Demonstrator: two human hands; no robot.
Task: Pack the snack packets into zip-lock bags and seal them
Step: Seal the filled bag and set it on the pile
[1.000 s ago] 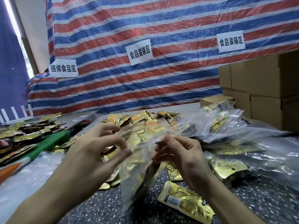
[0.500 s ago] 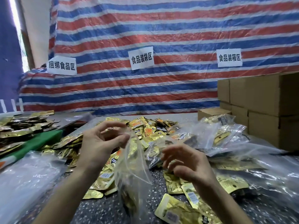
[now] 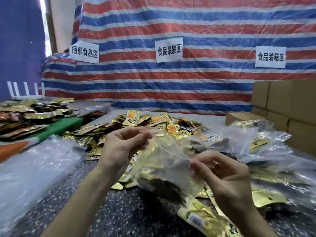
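Zip-lock bag (image 3: pixel 164 168), thin, limp and slick, hangs above the surface (image 3: pixel 119 211) with snack packets (image 3: pixel 153 183) weighing its bottom; left hand (image 3: pixel 122 147) and right hand (image 3: pixel 222 175) each pinch an end of its zip strip, likely the best hold for sealing.

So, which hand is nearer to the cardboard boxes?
Right. The right hand sits left of the cardboard boxes; the left hand is farther left, across the zip-lock bag both pinch.
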